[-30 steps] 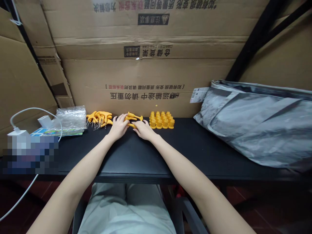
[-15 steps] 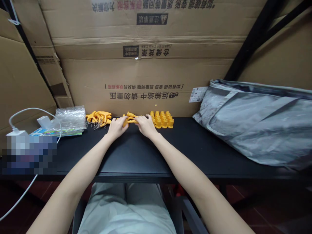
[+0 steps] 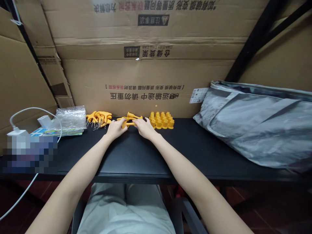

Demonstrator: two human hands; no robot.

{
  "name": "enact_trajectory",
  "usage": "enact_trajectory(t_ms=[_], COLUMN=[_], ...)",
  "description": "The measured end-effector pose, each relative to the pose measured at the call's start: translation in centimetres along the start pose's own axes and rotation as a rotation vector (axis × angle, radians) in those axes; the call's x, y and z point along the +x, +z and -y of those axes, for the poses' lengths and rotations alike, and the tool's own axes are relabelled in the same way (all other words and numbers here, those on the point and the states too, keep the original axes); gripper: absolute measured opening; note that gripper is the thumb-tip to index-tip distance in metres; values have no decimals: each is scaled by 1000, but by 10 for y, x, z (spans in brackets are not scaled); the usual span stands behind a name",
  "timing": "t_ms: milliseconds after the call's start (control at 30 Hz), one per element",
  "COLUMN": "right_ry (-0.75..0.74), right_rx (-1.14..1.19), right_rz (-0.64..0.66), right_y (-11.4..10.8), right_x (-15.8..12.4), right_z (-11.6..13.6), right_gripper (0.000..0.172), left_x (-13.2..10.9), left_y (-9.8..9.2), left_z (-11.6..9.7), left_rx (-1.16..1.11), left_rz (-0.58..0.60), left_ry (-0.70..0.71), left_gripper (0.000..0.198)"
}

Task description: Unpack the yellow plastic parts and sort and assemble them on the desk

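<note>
Both my hands rest at the far side of a black table [image 3: 136, 156]. My left hand [image 3: 115, 128] is closed, pinching a small orange plastic piece [image 3: 124, 123] between thumb and fingers. My right hand [image 3: 144, 126] is closed on the other end of an orange stick-like part [image 3: 131, 123] between the two hands. More orange stick parts [image 3: 133, 116] lie just behind my fingers. A pile of orange pieces with small chains [image 3: 98, 118] lies to the left. Several upright orange caps [image 3: 161, 120] stand in rows to the right.
Cardboard boxes [image 3: 146, 78] form a wall right behind the parts. A large grey bag [image 3: 258, 123] fills the table's right side. At the left lie a clear plastic bag [image 3: 70, 117], a white charger [image 3: 44, 121] with its cable and a colourful card.
Both hands have drawn closer together around the orange part, and the left now shows an orange piece at its fingertips. The other parts have not moved.
</note>
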State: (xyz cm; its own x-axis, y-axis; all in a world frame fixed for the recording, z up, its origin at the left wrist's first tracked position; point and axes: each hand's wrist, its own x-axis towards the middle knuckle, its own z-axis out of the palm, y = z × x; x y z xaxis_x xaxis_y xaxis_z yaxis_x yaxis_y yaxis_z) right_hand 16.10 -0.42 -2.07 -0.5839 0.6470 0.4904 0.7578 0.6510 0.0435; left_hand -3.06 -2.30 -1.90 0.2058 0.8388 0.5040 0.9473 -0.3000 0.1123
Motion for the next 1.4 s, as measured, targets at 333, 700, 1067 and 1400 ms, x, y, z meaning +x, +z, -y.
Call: enact_trajectory(t_ms=[333, 700, 1067, 1400], right_ry=[32, 22, 4, 7], right_rx=[-89, -46, -14, -74], right_rz=[-42, -36, -18, -29], right_y=[-11, -7, -8, -6], right_x=[3, 2, 2, 3], right_z=[2, -3, -1, -2], right_gripper=[29, 27, 27, 28], left_x=[0, -1, 2, 4], left_y=[0, -9, -11, -11], left_z=[0, -4, 5, 4], left_rx=[-76, -4, 18, 63], left_rz=[25, 29, 52, 106], left_ry=[-49, -67, -129, -121], left_gripper=[38, 40, 40, 38])
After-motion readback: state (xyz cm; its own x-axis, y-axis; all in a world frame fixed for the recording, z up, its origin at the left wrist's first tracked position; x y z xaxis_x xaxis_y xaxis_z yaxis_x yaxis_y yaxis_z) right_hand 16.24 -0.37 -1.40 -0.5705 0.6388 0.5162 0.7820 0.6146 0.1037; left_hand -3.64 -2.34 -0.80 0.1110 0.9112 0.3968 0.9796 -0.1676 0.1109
